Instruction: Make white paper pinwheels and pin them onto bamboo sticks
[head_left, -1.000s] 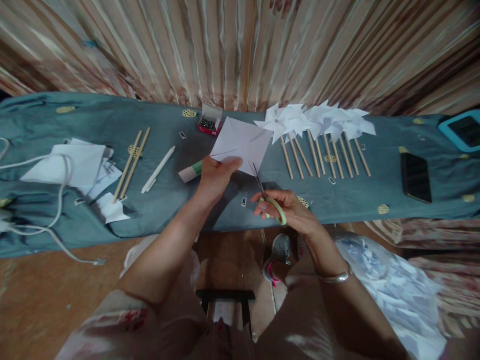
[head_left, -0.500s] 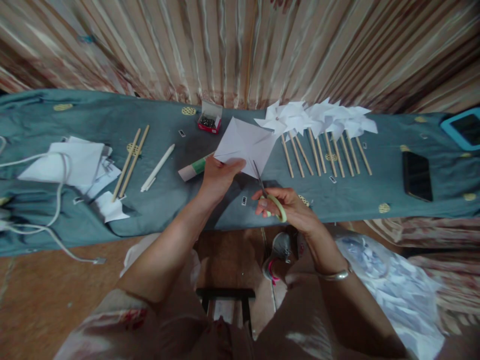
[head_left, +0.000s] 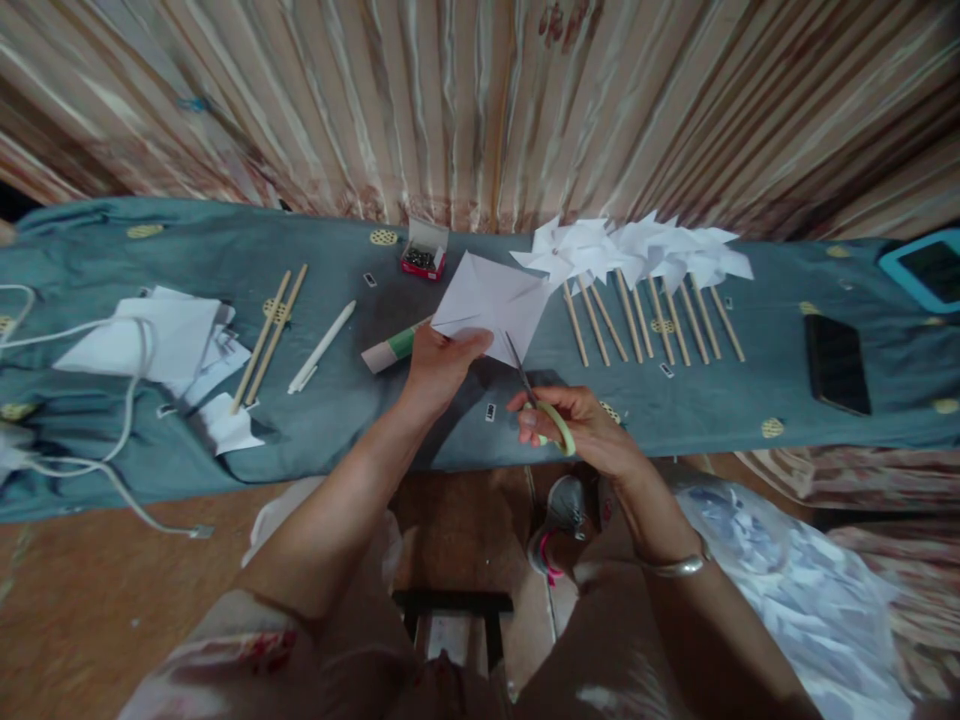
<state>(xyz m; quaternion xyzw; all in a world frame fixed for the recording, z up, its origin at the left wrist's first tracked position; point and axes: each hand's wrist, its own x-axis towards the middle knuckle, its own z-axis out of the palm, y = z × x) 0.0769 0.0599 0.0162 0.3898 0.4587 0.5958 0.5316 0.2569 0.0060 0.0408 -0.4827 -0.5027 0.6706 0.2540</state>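
Observation:
A creased square of white paper [head_left: 499,295] is held at its lower left side by my left hand [head_left: 444,368], thumb on top. My right hand [head_left: 574,425] grips scissors [head_left: 553,424] with pale green handles. Their blades point up and left, at the paper's lower right part. Behind my left hand lies a green and beige tube [head_left: 391,350]. A small red box [head_left: 424,258] of dark metal pieces stands open beyond it. White paper pinwheels [head_left: 637,250] on wooden sticks lie to the right of the paper.
On the left are white paper pieces [head_left: 157,340], two wooden sticks [head_left: 268,340], a white pen [head_left: 322,347] and a white cable [head_left: 124,420]. A black phone [head_left: 838,365] and a blue-framed device [head_left: 930,268] lie at the right. A plastic bag of paper [head_left: 795,590] is below the table.
The whole view has shifted slightly, so the table items sit a little lower. The paper and scissors remain held in nearly the same position.

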